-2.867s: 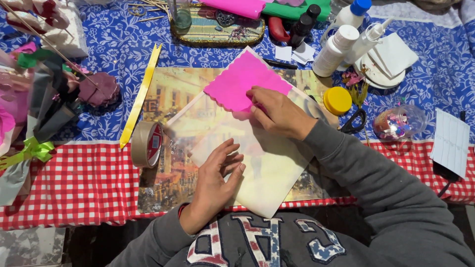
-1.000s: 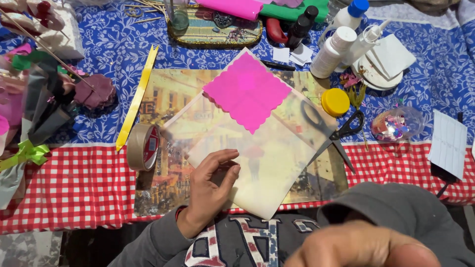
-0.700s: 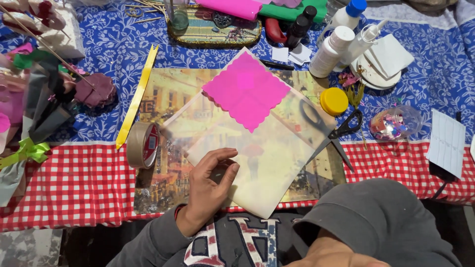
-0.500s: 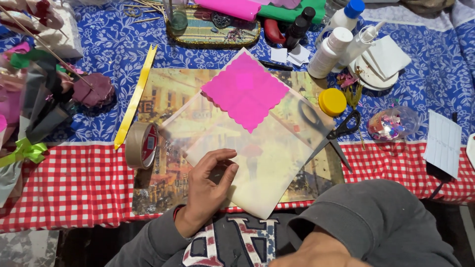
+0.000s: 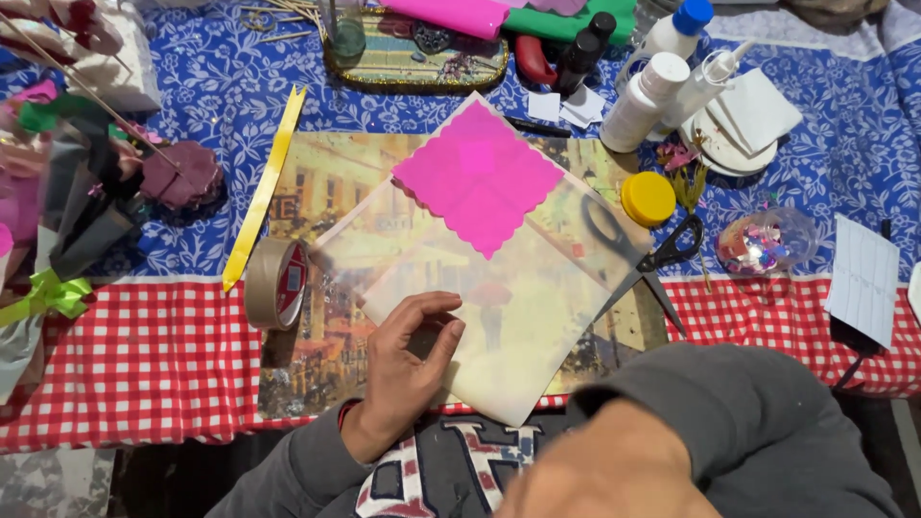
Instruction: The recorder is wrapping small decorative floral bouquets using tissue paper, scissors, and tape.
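White squeeze bottles [image 5: 662, 72], upper right; yellow-lidded jar [image 5: 649, 199] below them.

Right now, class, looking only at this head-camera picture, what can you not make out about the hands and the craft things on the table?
- Right hand: a blur at the bottom edge of the head view; fingers and any contents unreadable.
- Black-handled scissors: partly under the translucent paper sheet, so the left handle shows only dimly.
- Left hand: its palm faces down on the sheet; anything beneath is hidden.
- Clear round dish of bits: contents too small to identify.
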